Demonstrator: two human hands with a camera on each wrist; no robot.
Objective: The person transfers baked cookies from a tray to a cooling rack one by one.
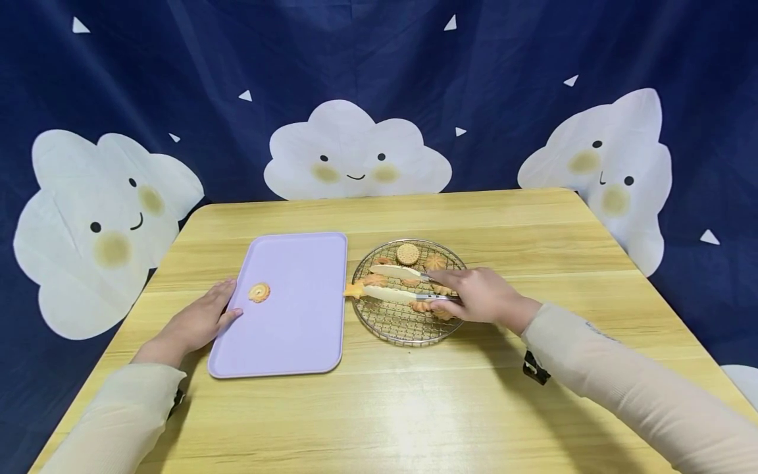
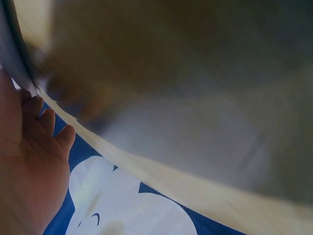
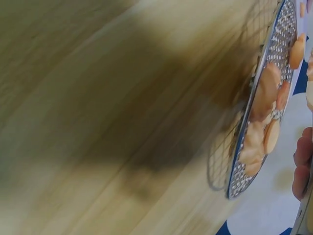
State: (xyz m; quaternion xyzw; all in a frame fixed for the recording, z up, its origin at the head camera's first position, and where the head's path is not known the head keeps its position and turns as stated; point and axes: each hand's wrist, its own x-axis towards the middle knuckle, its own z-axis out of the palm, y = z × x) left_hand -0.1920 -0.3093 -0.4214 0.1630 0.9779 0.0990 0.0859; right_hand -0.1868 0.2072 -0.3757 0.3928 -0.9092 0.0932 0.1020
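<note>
My right hand [image 1: 482, 294] holds tongs [image 1: 391, 293] with metal arms and cream tips over a round wire rack [image 1: 387, 332]. The two tips stand apart. At the end of the lower one is a star-shaped cookie [image 1: 355, 289], overlapping the gap between rack and tray. Several other cookies lie on the rack, among them a round dotted one [image 1: 408, 254] and a flower-shaped one [image 1: 435, 261]. My left hand [image 1: 198, 319] rests at the left edge of a lilac tray [image 1: 296, 263], thumb over the rim. One swirled round cookie [image 1: 258, 293] lies on that tray.
Tray and rack stand side by side on a wooden table [image 1: 379, 415]. Low legs raise the rack, as the right wrist view shows. Behind the table hangs a dark blue cloth [image 1: 379, 59] printed with white clouds. The left wrist view is largely blurred.
</note>
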